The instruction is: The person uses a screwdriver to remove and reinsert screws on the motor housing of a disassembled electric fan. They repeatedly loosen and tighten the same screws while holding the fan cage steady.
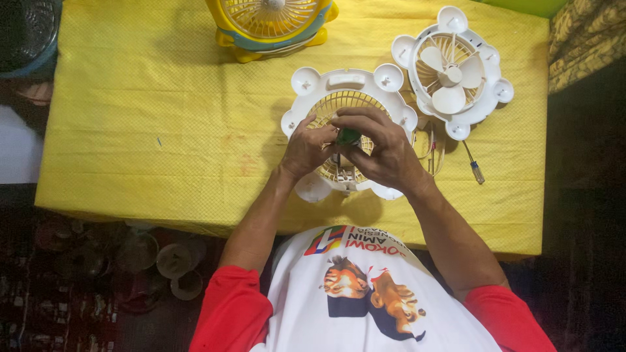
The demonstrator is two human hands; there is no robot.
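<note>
Shirt: closest to the camera, a white shirt (365, 293) with red sleeves, forearms reaching up onto the table.
Left hand: left hand (305, 148) curled over the near left of the shell, fingertips pinching a small green part (347, 136).
Right hand: right hand (385, 148) arched over from the other side, fingers closed on that same green part.
Green part: caught between both sets of fingertips, right above the grille's middle.
Fan shell: white fan housing (345, 88) lying flat under the hands, yellowish grille showing inside.
Tool: small screwdriver (474, 166) lying to the right, untouched, near some thin wires (433, 145).
Other half: white fan half with blades (451, 73) further right, just beside the shell.
Far edge: yellow fan (270, 23) standing at the back.
Surface: yellow tablecloth (150, 117) under everything.
</note>
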